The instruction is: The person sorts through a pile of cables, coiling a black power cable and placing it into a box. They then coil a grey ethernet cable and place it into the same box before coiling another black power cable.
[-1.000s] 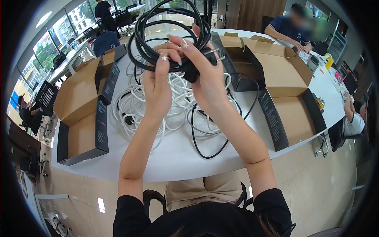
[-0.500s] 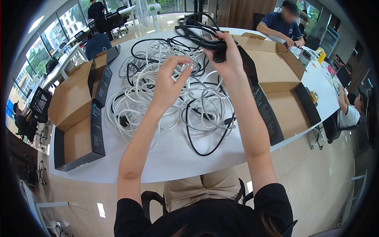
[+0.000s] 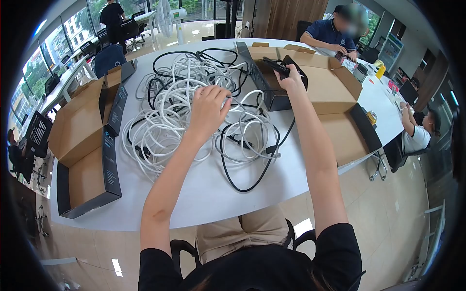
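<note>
Black cable bundle sits in the closed grip of the right hand, at the mouth of the cardboard box on the desk. Left hand lies curled on the white cables; whether its grip holds any is unclear. Half a second earlier, bundle and left hand were raised higher.

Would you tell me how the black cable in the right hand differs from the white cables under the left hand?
The black cable is gathered into a compact bundle; the white cables sprawl, loosely tangled. The black cable is held by the right hand at an open cardboard box; the white cables lie on the table, touched by the left hand. Both are flexible cords.
</note>
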`<action>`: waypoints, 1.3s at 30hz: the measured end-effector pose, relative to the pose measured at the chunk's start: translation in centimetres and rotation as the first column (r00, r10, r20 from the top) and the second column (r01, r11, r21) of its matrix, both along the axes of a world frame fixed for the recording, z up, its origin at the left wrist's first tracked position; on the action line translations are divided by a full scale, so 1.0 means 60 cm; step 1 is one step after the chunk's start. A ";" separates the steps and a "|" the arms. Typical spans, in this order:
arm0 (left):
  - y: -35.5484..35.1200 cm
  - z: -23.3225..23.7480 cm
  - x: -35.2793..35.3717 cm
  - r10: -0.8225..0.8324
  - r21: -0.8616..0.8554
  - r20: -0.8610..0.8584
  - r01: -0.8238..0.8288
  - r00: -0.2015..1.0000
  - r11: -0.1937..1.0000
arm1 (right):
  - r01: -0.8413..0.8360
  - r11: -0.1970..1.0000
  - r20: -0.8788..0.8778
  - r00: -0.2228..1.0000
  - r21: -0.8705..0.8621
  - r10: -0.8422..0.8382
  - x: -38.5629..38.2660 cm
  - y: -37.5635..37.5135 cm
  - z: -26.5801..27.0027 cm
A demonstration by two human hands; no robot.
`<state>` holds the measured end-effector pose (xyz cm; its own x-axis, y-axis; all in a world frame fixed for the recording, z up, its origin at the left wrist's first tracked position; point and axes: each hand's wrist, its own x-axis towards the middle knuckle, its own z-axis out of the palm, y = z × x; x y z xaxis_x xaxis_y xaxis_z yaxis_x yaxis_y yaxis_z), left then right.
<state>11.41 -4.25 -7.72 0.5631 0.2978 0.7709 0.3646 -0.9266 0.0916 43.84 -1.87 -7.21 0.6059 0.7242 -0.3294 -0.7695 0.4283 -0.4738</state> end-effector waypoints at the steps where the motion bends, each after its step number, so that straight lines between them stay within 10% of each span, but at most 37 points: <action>1: 0.000 0.000 0.000 -0.001 0.000 0.003 0.001 1.000 1.000 | 0.027 0.999 -0.020 0.999 -0.042 -0.027 0.008 0.008 -0.010; 9: -0.003 0.004 0.001 -0.008 -0.033 0.007 0.008 1.000 0.999 | 0.196 0.919 0.188 0.973 -0.341 -0.137 0.090 0.076 -0.131; 12: -0.003 0.031 -0.018 -0.126 -0.178 -0.046 0.116 0.991 0.977 | 0.009 0.915 0.199 0.977 -0.402 0.077 0.038 0.033 -0.090; 15: -0.070 0.124 -0.061 -0.231 -0.469 0.164 0.282 0.959 0.837 | 0.175 0.843 0.351 0.936 -0.509 0.017 0.059 0.072 -0.120; 18: -0.148 0.203 -0.134 -0.417 0.008 0.243 0.428 0.876 0.904 | 0.382 0.693 0.526 0.850 -0.611 -0.005 -0.003 0.033 -0.071; 23: -0.275 0.224 -0.259 -0.673 0.233 0.137 0.637 0.727 0.735 | 0.356 0.805 0.539 0.841 -0.476 -0.053 0.040 0.051 -0.075; 26: -0.319 0.299 -0.318 -0.550 -0.104 -0.242 0.542 0.799 0.834 | 0.286 0.858 0.516 0.856 -0.426 -0.029 0.010 0.040 -0.045; 28: -0.333 0.287 -0.325 -0.320 -0.022 -0.168 0.321 0.932 0.947 | 0.239 0.858 0.612 0.784 -0.454 0.104 -0.002 0.035 -0.030; 29: -0.327 0.206 -0.309 -0.193 0.186 0.217 0.153 0.957 0.971 | 0.194 0.876 0.615 0.776 -0.441 0.137 -0.029 0.022 -0.012; 33: -0.334 0.126 -0.315 -0.100 0.303 0.654 -0.138 0.750 0.943 | -0.058 0.943 0.834 0.451 -0.328 0.318 -0.139 -0.050 0.062; 36: -0.323 0.208 -0.340 -0.433 0.242 0.094 0.401 0.897 0.884 | -0.263 0.901 0.937 -0.047 -0.346 0.346 -0.188 -0.075 0.079; 39: -0.294 0.243 -0.317 -0.530 0.130 -0.091 0.538 0.843 0.833 | -0.174 0.883 0.813 -0.496 -0.436 0.304 -0.261 -0.113 0.093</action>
